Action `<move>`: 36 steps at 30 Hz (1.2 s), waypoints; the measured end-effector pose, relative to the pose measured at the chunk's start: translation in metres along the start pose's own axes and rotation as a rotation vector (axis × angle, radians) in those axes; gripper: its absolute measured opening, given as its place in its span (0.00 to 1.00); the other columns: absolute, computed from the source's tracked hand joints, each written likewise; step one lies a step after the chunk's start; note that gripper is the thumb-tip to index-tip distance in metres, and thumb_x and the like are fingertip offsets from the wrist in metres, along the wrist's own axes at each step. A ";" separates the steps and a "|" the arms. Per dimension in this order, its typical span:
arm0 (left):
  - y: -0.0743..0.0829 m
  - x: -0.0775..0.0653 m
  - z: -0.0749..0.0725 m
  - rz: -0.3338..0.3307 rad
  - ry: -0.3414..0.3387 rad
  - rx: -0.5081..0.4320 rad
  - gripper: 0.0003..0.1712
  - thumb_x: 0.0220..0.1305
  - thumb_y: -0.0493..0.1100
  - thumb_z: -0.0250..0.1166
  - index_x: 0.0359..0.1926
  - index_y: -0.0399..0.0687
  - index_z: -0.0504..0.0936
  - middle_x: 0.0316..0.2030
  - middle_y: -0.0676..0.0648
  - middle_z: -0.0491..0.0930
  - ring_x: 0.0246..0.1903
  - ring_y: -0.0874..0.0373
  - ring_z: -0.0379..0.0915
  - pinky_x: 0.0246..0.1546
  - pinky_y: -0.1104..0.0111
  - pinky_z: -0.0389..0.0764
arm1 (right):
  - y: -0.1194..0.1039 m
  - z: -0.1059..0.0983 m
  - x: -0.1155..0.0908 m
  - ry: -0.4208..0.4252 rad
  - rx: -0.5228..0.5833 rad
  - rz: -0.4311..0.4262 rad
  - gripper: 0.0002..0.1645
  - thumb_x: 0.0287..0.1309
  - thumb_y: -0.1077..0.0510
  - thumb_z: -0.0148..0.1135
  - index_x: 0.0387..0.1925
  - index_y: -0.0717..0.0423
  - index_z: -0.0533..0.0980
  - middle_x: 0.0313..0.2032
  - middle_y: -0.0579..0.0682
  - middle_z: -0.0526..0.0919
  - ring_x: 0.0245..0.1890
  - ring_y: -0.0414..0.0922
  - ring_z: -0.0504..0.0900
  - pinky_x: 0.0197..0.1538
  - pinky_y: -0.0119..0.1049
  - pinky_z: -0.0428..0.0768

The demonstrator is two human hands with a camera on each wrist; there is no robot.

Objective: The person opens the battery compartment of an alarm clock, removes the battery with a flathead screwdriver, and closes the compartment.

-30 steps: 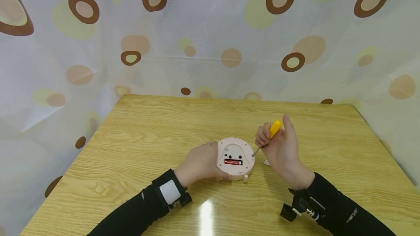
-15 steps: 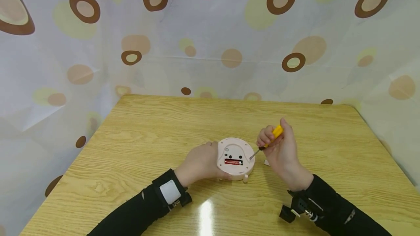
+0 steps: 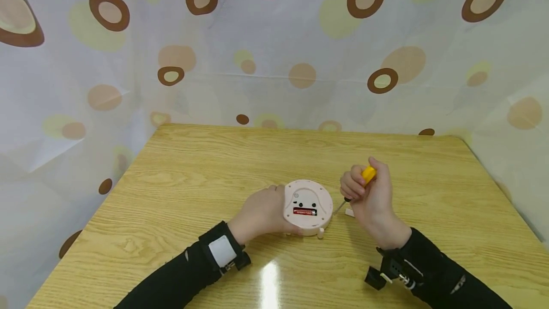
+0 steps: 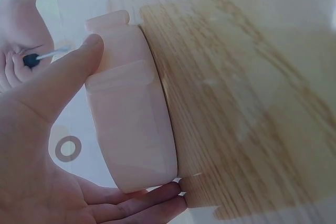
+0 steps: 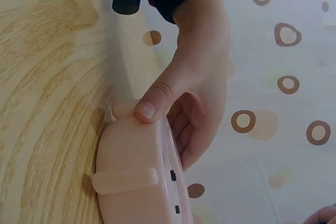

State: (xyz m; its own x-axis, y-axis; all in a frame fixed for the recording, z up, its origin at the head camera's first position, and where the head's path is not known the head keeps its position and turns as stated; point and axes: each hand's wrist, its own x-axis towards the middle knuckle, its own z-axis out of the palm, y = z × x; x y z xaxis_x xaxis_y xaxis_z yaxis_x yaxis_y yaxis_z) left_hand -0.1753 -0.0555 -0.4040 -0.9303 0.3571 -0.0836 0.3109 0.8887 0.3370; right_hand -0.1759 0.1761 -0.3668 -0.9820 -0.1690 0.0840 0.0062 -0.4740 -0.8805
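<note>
A round pale pink clock (image 3: pixel 307 225) lies back side up on the table, with a red battery (image 3: pixel 305 211) in its open compartment. My left hand (image 3: pixel 261 213) grips the clock from its left side; in the left wrist view the thumb (image 4: pixel 79 64) presses its side wall between two stubby feet. Fingers of my right hand (image 3: pixel 371 204) curl round the yellow handle of a screwdriver (image 3: pixel 369 174). Its shaft slants down left, the tip beside the clock's right edge; whether they touch I cannot tell. A small pale pink piece (image 3: pixel 349 212) lies just right of the clock, partly behind the right hand.
The wood-grain table (image 3: pixel 206 156) reaches back to a spotted curtain (image 3: pixel 274 51), which also hangs along both sides. A bright light reflection lies on the tabletop near the front. Both wrists carry black camera mounts (image 3: pixel 375 278).
The screwdriver tip has moved from the right part of the clock's back to beside its right edge. My right hand has shifted slightly right and down. The left hand and clock stay put.
</note>
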 end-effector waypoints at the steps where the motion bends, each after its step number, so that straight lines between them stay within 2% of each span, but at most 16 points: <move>1: 0.000 0.000 0.000 0.000 0.000 -0.004 0.64 0.41 0.73 0.84 0.68 0.36 0.75 0.50 0.43 0.86 0.46 0.52 0.84 0.44 0.59 0.86 | -0.001 0.000 0.000 -0.002 0.024 -0.002 0.36 0.84 0.43 0.22 0.15 0.45 0.55 0.13 0.40 0.55 0.21 0.47 0.43 0.35 0.42 0.42; 9: 0.000 0.001 -0.001 -0.005 -0.005 -0.012 0.65 0.40 0.74 0.84 0.68 0.35 0.75 0.50 0.42 0.86 0.46 0.51 0.83 0.44 0.59 0.86 | -0.004 0.001 0.001 0.014 0.234 -0.042 0.33 0.85 0.45 0.20 0.19 0.48 0.54 0.20 0.44 0.49 0.24 0.43 0.47 0.38 0.37 0.44; 12: -0.001 0.001 -0.001 -0.004 -0.003 -0.012 0.65 0.40 0.75 0.84 0.68 0.35 0.75 0.50 0.42 0.86 0.46 0.51 0.83 0.44 0.59 0.86 | -0.003 0.000 0.001 0.031 0.262 -0.047 0.32 0.85 0.45 0.20 0.20 0.48 0.54 0.21 0.43 0.50 0.26 0.43 0.48 0.39 0.36 0.45; 16: -0.001 0.001 -0.001 -0.002 -0.003 -0.010 0.64 0.40 0.74 0.84 0.67 0.36 0.76 0.49 0.43 0.86 0.46 0.52 0.83 0.43 0.59 0.86 | -0.003 0.000 -0.001 0.030 0.248 -0.054 0.31 0.83 0.46 0.21 0.20 0.47 0.55 0.22 0.43 0.51 0.27 0.43 0.48 0.41 0.36 0.46; 20: -0.001 0.001 -0.001 -0.001 -0.004 -0.008 0.63 0.41 0.74 0.84 0.67 0.36 0.76 0.50 0.43 0.86 0.46 0.52 0.83 0.44 0.59 0.86 | -0.002 0.001 -0.002 0.031 0.157 -0.072 0.30 0.82 0.48 0.22 0.20 0.47 0.55 0.22 0.43 0.53 0.27 0.44 0.49 0.41 0.39 0.47; 23: 0.000 0.001 -0.002 -0.001 -0.005 -0.010 0.62 0.40 0.73 0.84 0.67 0.37 0.76 0.49 0.43 0.86 0.46 0.52 0.83 0.44 0.60 0.86 | -0.001 0.002 -0.004 0.058 0.068 -0.072 0.29 0.81 0.48 0.23 0.19 0.46 0.55 0.18 0.42 0.55 0.23 0.43 0.51 0.39 0.41 0.46; 26: 0.000 0.000 -0.003 0.000 -0.008 -0.013 0.62 0.40 0.73 0.84 0.66 0.37 0.77 0.49 0.44 0.86 0.45 0.53 0.83 0.44 0.60 0.86 | 0.001 0.001 -0.004 0.055 0.032 -0.054 0.30 0.81 0.48 0.24 0.18 0.46 0.55 0.14 0.39 0.58 0.17 0.42 0.51 0.34 0.41 0.44; 29: 0.001 -0.001 -0.003 0.000 -0.009 -0.013 0.62 0.41 0.73 0.84 0.67 0.36 0.76 0.49 0.43 0.86 0.45 0.52 0.83 0.44 0.60 0.86 | 0.003 0.000 -0.003 0.015 0.042 -0.054 0.31 0.81 0.49 0.22 0.16 0.45 0.54 0.12 0.39 0.55 0.15 0.43 0.46 0.31 0.41 0.40; 31: 0.002 -0.001 -0.003 -0.002 -0.008 -0.009 0.62 0.41 0.73 0.84 0.67 0.36 0.76 0.49 0.42 0.86 0.46 0.52 0.83 0.44 0.59 0.86 | 0.004 0.001 -0.002 -0.002 0.055 -0.067 0.31 0.81 0.50 0.20 0.16 0.45 0.53 0.13 0.41 0.51 0.17 0.46 0.41 0.30 0.41 0.38; 36: 0.002 -0.001 -0.003 -0.008 -0.010 -0.011 0.62 0.41 0.72 0.84 0.67 0.35 0.76 0.49 0.42 0.86 0.45 0.52 0.83 0.44 0.59 0.86 | 0.009 0.006 -0.001 0.039 0.146 -0.052 0.31 0.80 0.51 0.20 0.15 0.45 0.52 0.14 0.42 0.47 0.18 0.45 0.38 0.30 0.39 0.36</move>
State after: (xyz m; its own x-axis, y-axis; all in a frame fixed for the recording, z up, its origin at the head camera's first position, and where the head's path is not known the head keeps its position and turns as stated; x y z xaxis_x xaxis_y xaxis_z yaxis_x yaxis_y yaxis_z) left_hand -0.1739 -0.0551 -0.4002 -0.9306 0.3533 -0.0958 0.3016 0.8884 0.3461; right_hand -0.1740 0.1666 -0.3721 -0.9883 -0.1085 0.1074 -0.0205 -0.6025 -0.7979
